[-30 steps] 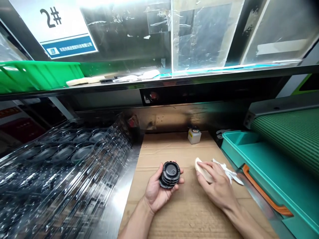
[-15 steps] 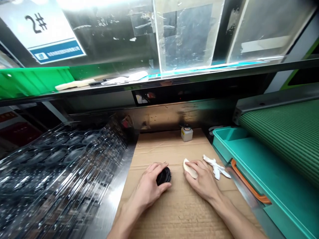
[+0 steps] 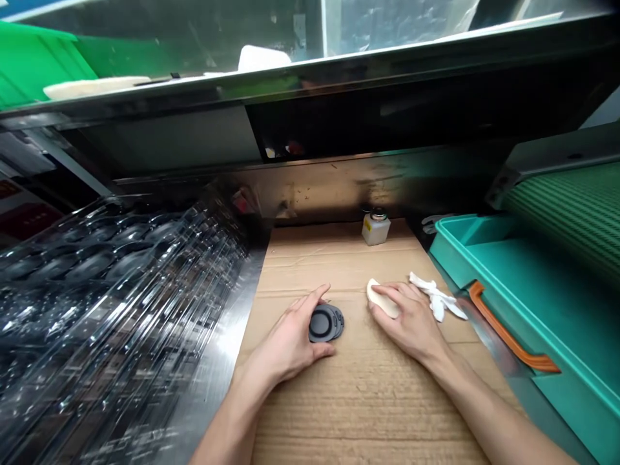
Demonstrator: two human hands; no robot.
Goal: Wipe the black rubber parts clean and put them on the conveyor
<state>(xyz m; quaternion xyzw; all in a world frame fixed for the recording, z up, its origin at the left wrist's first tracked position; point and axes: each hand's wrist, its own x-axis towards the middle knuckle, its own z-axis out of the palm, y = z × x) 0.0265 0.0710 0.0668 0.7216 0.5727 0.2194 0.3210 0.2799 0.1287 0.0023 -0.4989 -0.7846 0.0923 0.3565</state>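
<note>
My left hand [image 3: 295, 332] rests on a sheet of cardboard [image 3: 378, 407], thumb and index finger spread around a small round dark grey plastic part [image 3: 323, 324]. That part lies flat, its recessed ring facing up; its left edge is close to the palm. Fingers of my right hand [image 3: 407, 320] are closed on a cream-coloured, rounded pad [image 3: 382, 298], pressed down against the cardboard. Just right of that hand is a crumpled white cloth strip [image 3: 440, 301]. Behind it stands a small whitish square bottle [image 3: 376, 229] with a metal top.
Stacked clear plastic trays [image 3: 111, 310] with round dark pockets fill the left side. To the right is a teal bin [image 3: 576, 381] with an orange handle [image 3: 508, 336], beside a green conveyor belt [image 3: 576, 200]. A metal shelf [image 3: 339, 74] crosses above, holding a green bin [image 3: 43, 64].
The dark part has turned from tilted on its side to lying flat, and my left index finger has lifted off it. My right hand keeps the pad. The camera view has tipped downward.
</note>
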